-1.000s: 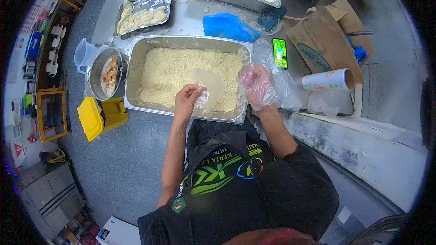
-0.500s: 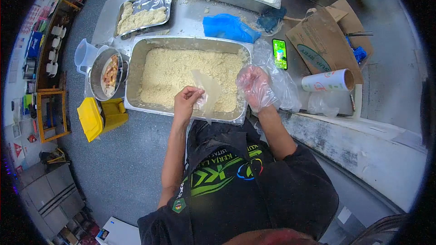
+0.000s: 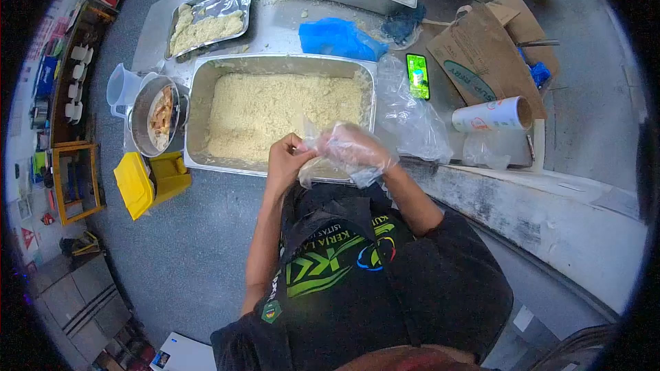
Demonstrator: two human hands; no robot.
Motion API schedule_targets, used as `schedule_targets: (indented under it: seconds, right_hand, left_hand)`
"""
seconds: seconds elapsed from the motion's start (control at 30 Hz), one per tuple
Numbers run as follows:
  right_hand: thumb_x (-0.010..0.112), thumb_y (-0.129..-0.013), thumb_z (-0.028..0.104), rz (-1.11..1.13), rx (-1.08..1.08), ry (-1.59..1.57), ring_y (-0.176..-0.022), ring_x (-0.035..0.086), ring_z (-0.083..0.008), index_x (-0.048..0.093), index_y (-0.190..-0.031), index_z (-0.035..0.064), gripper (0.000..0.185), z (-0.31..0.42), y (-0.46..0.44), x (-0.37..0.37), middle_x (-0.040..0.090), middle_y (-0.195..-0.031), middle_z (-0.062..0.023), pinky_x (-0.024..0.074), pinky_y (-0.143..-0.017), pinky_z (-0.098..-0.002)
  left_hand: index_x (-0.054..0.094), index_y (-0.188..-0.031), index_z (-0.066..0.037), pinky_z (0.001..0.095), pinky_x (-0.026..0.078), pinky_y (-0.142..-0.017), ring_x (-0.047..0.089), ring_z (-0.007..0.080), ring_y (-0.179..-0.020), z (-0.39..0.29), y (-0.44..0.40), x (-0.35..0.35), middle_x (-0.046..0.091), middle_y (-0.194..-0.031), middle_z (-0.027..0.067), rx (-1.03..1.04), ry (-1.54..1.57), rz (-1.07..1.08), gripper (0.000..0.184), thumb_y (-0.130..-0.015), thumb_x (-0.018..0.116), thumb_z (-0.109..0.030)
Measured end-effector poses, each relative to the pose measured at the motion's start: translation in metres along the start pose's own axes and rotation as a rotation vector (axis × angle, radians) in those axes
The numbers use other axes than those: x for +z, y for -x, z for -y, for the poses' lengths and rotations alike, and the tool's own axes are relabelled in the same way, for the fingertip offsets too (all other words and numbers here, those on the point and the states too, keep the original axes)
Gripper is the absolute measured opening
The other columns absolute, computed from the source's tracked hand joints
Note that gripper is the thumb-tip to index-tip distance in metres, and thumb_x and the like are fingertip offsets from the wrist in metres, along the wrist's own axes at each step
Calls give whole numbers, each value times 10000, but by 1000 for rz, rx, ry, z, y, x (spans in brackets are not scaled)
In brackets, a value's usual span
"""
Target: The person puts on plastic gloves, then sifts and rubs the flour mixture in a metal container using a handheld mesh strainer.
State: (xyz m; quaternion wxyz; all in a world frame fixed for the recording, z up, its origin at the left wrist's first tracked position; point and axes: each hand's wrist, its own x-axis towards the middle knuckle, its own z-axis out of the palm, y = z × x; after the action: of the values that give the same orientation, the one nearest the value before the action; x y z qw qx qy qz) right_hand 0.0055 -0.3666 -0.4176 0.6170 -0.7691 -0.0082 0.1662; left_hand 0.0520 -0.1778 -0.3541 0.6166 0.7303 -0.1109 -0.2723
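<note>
Over the front edge of a large metal tray [image 3: 194,158] of pale crumbly flour [image 3: 265,106], my two hands meet. Bare, my left hand [image 3: 285,158] pinches a thin clear plastic glove [image 3: 307,173]. My right hand [image 3: 354,148] wears a clear plastic glove, and its fingers are closed together at the same loose plastic. Whether the right fingertips grip that plastic is hard to make out.
Left of the tray are a metal bowl [image 3: 135,124] of meat pieces, a clear jug [image 3: 120,87] and a yellow bin [image 3: 134,182]. Right are plastic bags [image 3: 412,124], a phone [image 3: 417,77], a roll [image 3: 491,115] and cardboard [image 3: 474,62]. A blue bag [image 3: 337,38] lies behind.
My right hand has moved left from beside the tray to meet my left hand, and its fingers have closed. The view has shifted slightly.
</note>
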Motion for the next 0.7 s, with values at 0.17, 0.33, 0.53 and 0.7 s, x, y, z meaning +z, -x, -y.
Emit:
schedule_targets:
  seconds: [0.17, 0.33, 0.53, 0.7]
  right_hand:
    - [552, -731, 236, -268, -200, 659, -476, 489, -211, 577, -748, 37, 201, 58, 18, -27, 534, -604, -81, 421, -509, -352]
    - [572, -716, 271, -394, -215, 354, -550, 526, -222, 580, -706, 36, 235, 74, 33, -18, 543, -599, -107, 429, -555, -335]
    - [568, -729, 290, -133, -313, 270, -726, 539, -221, 514, -959, 22, 357, 14, 14, -7, 544, -853, -141, 432, -655, -326]
    - [558, -725, 276, -184, -209, -163, -814, 531, -244, 485, -1008, 20, 389, 14, 24, 9, 511, -962, -144, 423, -741, -309]
  left_hand:
    - [460, -655, -27, 231, 396, -549, 486, 120, -574, 22, -1, -5, 496, -631, 42, 87, -133, -466, 176, -637, 633, 5]
    - [505, -738, -6, 307, 426, -630, 529, 247, -698, -27, 16, 5, 537, -771, 109, 452, -599, -312, 104, -667, 579, 8]
    - [553, -921, -13, 340, 438, -733, 541, 305, -872, -4, -17, 17, 565, -915, 162, 96, -891, 367, 191, -759, 492, -94]
    - [463, -1079, -48, 365, 361, -847, 435, 317, -1031, 58, -42, 43, 434, -1151, 179, 672, -841, 272, 366, -779, 436, -257]
